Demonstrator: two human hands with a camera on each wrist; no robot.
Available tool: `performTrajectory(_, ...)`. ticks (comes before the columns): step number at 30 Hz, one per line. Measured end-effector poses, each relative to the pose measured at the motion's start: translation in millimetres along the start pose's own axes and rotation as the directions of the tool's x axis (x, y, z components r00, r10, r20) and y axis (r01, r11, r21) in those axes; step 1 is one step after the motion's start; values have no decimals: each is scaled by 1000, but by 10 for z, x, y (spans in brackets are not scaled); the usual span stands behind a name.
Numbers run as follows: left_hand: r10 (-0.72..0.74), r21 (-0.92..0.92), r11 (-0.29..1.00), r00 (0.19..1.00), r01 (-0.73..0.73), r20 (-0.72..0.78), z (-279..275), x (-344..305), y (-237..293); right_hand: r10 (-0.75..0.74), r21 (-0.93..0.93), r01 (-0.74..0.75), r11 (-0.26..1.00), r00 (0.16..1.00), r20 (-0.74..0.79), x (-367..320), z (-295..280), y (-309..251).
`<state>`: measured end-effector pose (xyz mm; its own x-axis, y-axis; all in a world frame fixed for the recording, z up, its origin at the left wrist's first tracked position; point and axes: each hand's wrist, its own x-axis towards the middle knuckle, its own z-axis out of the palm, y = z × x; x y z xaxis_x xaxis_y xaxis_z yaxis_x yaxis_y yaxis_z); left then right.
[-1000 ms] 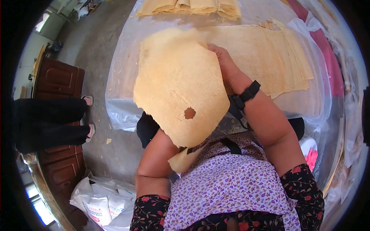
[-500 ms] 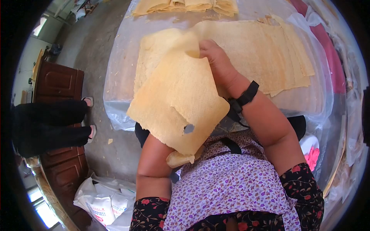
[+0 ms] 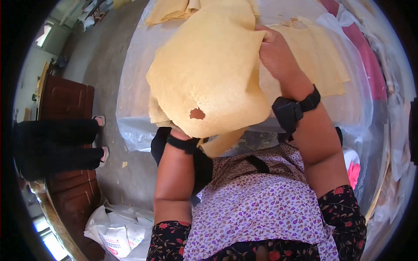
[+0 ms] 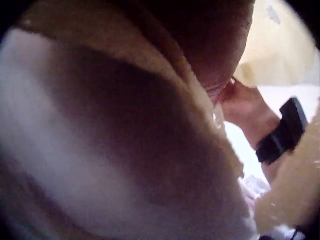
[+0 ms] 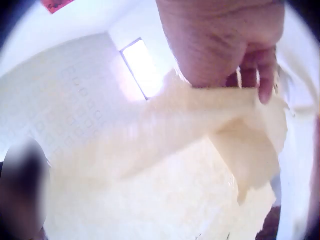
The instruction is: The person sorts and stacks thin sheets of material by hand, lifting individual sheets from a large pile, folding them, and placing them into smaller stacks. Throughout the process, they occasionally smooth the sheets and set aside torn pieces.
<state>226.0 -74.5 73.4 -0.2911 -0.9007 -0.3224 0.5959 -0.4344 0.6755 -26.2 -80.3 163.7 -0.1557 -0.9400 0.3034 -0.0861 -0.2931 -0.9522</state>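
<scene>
A thin tan sheet [image 3: 209, 74] with a torn hole spreads over the near half of the table in the head view. My right hand [image 3: 283, 56] pinches its right edge; in the right wrist view the fingers of that hand [image 5: 225, 45] curl over the edge of the sheet [image 5: 150, 185]. My left hand [image 3: 180, 134] is mostly under the sheet, with only the part by the wristband showing. In the left wrist view, skin of that hand [image 4: 215, 45] lies against tan sheet edges, its fingers hidden. A smaller layer [image 3: 157, 111] shows at the sheet's left.
More flat sheets [image 3: 318, 56] lie on the plastic-covered table [image 3: 135, 95], with folded ones [image 3: 167, 9] at its far edge. A person in dark trousers [image 3: 56, 143] stands at left by a brown cabinet [image 3: 67, 95]. White sacks [image 3: 117, 235] sit at lower left.
My right hand has moved away from my body and to the right, stretching the sheet out over the table. My left forearm has moved forward, and its wristband now shows.
</scene>
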Motion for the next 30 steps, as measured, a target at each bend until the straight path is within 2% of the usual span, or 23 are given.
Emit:
performTrajectory(1,5,-27,1000,1000,-5,-2,-12,-4,4,-17,-148,19,989,1000,19,-27,-205,18)
performTrajectory(4,18,-139,990,999,-14,27,-44,-62,178,184,-425,-168,889,983,-2,-195,-812,16)
performTrajectory(6,-37,-161,985,985,65,171,-4,-168,302,215,-519,-270,811,963,-164,-403,-970,-5)
performTrajectory(7,-93,-110,986,958,127,271,43,-245,344,214,-555,-317,769,946,-244,-479,-1059,-16)
performTrajectory(8,-137,8,990,960,139,244,106,-321,334,338,-349,-408,844,909,-244,-568,-1176,58)
performTrajectory(9,-175,127,981,962,150,212,165,-389,318,452,-124,-483,867,866,-213,-668,-1297,197)
performTrajectory(10,-206,244,956,963,161,172,223,-422,289,551,107,-541,834,821,-150,-741,-1356,243)
performTrajectory(11,-257,487,856,961,175,105,307,-435,224,578,383,-522,762,815,-40,-808,-1398,279)
performTrajectory(12,-216,554,823,972,130,92,346,-488,114,585,478,-512,714,811,-6,-858,-1355,212)
performTrajectory(14,-172,493,854,985,164,-30,278,-269,-65,606,649,-501,573,792,75,-787,-1076,314)
performTrajectory(17,-74,558,829,982,-36,174,646,-242,41,605,545,-436,716,777,-175,-739,-922,426)
performTrajectory(19,-7,627,755,955,-190,297,1028,-340,218,353,213,-298,931,882,-311,-763,-1282,507)
performTrajectory(20,20,648,714,933,-264,358,1191,-383,298,210,24,-215,976,916,-342,-771,-1413,525)
performTrajectory(22,145,488,804,907,-341,395,1387,-346,424,8,-122,-90,988,833,-553,-753,-1397,-240)
performTrajectory(24,239,327,866,887,-378,394,1603,-351,523,-216,-374,-61,925,725,-654,-784,-1663,-635)
performTrajectory(27,164,430,847,923,-312,347,1422,-30,651,-318,-396,-15,918,569,-758,-1109,-1741,-1250)
performTrajectory(29,82,502,838,957,-217,277,1072,305,699,-218,-476,-220,852,677,-703,-1086,-2009,-885)
performTrajectory(30,67,590,777,961,-219,268,875,458,760,-148,-514,-312,799,726,-671,-1109,-2091,-638)
